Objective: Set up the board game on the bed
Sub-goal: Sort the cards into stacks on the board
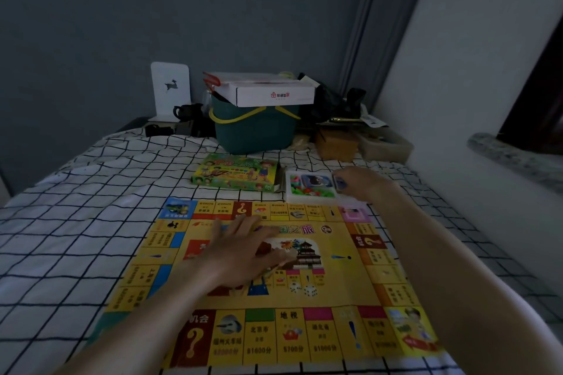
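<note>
I've got the yellow paper game board (pixel 332 256) lying flat on the bed's white sheet with the black grid (pixel 91 222), unfolded, its edges roughly square to my view with the near edge wider and closest to me; the printed squares along that near edge read upright from here. My left hand (pixel 243 250) is down on the board's centre, palm flat, fingers straight and spread, pointing away and a little right, forearm running in from the lower left. My right hand (pixel 362 184) is stretched out past the board's far right corner, arm long and nearly straight from the lower right, fingers pinching what looks like a small blue card (pixel 339 183) at the right edge of the white tray of game pieces (pixel 310 189); motion blur keeps me from reading the card. That tray sits just beyond the board's far edge, and touching its left side is the green and yellow game box (pixel 234 175), lying flat. Further back at the head of the bed stands a dark teal basket with yellow handles (pixel 254 128), a white cardboard box (pixel 271 93) resting across its top, dark clutter either side
</note>
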